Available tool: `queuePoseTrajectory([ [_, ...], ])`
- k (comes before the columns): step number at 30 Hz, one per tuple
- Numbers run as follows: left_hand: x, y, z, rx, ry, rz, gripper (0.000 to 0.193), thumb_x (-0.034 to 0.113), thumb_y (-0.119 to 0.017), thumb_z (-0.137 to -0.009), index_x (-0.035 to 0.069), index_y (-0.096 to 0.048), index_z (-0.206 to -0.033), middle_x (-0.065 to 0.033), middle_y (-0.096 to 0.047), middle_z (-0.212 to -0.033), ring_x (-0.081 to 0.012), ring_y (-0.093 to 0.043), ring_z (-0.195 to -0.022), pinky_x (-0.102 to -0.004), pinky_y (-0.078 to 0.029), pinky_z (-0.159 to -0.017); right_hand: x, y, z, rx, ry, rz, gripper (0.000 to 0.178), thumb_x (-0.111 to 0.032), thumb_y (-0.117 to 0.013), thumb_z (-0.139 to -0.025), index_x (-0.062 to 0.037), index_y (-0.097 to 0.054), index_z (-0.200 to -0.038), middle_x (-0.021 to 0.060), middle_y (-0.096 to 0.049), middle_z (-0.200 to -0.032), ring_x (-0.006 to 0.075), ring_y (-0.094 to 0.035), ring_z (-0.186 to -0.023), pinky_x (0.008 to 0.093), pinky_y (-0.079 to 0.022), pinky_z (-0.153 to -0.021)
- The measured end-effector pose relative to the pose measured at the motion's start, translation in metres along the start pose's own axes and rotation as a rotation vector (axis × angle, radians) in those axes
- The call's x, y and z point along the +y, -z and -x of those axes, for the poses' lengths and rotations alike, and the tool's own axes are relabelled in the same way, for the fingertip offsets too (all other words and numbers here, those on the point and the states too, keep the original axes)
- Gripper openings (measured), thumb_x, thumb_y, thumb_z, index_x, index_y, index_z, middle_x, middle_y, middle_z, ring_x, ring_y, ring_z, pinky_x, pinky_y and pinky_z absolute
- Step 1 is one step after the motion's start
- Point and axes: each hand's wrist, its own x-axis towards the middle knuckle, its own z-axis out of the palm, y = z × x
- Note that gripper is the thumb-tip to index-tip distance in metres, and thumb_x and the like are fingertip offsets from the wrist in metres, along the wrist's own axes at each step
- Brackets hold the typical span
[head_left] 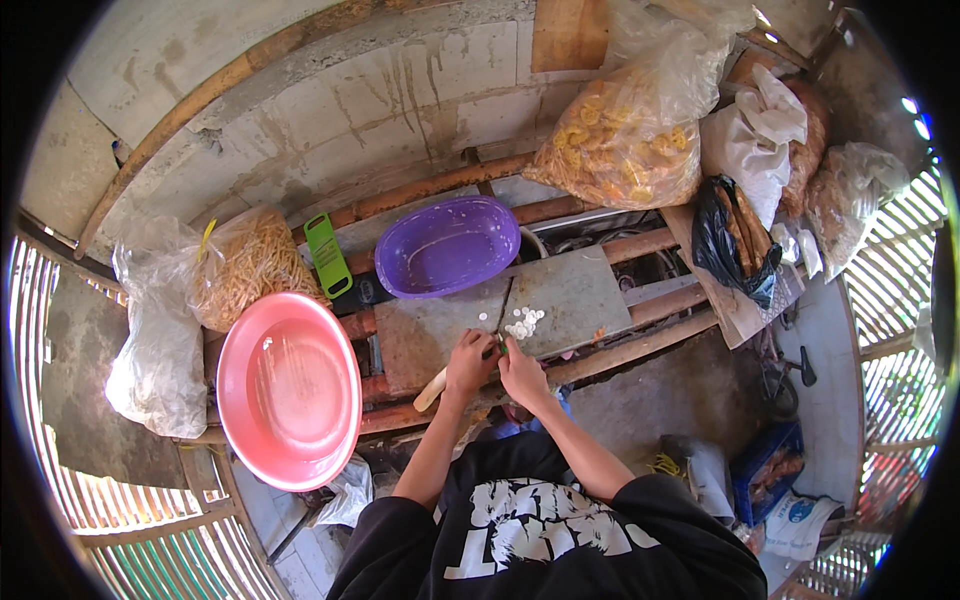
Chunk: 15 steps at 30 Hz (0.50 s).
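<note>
My left hand (470, 362) and my right hand (522, 372) are close together over the front edge of a worn grey board (580, 290). Both have their fingers curled in. Between the fingertips shows a small dark green thing (490, 351), too small and covered to name. Just beyond my fingers lies a loose cluster of thin white round slices (523, 323), with one slice (483, 316) apart to the left. A pale wooden handle (430, 390) sticks out beside my left wrist; its other end is hidden.
A purple oval basin (447, 247) stands behind the board, a large pink basin (290, 390) at left. A green slicer-like tool (327, 255) leans near a bag of yellowish sticks (250, 265). Bagged yellow snacks (630, 135) and a black bag (735, 240) sit right. Slats have gaps.
</note>
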Motion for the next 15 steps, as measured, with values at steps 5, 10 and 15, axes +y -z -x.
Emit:
queuePoseTrajectory([
  [5, 0.001, 0.000, -0.002, -0.015, 0.004, -0.036, 0.019, 0.007, -0.062, -0.062, 0.003, -0.058, -0.080, -0.0089, -0.057, -0.082, -0.0287, -0.052, -0.081, -0.0369, -0.044, -0.069, 0.008, -0.001, 0.001, -0.001, -0.025, -0.048, 0.030, -0.019, -0.039, -0.082, -0.0069, -0.036, -0.109, 0.0265, -0.055, -0.065, 0.0449, -0.053, -0.063, 0.0546, -0.041, -0.056],
  [10, 0.004, 0.001, -0.002, -0.001, -0.010, -0.015, 0.015, 0.007, -0.061, -0.062, 0.003, -0.057, -0.077, -0.0093, -0.056, -0.081, -0.0291, -0.051, -0.080, -0.0371, -0.044, -0.068, 0.008, 0.001, 0.004, -0.015, -0.019, -0.074, 0.029, -0.019, -0.039, -0.082, -0.0069, -0.037, -0.108, 0.0264, -0.054, -0.064, 0.0456, -0.053, -0.063, 0.0547, -0.041, -0.056],
  [15, 0.005, 0.000, -0.003, 0.016, -0.016, -0.030, 0.014, 0.006, -0.059, -0.063, 0.004, -0.058, -0.076, -0.0091, -0.056, -0.080, -0.0289, -0.052, -0.080, -0.0371, -0.044, -0.068, 0.016, -0.004, 0.007, 0.018, 0.003, -0.123, 0.026, -0.018, -0.041, -0.081, -0.0066, -0.039, -0.104, 0.0258, -0.054, -0.064, 0.0446, -0.053, -0.063, 0.0543, -0.040, -0.057],
])
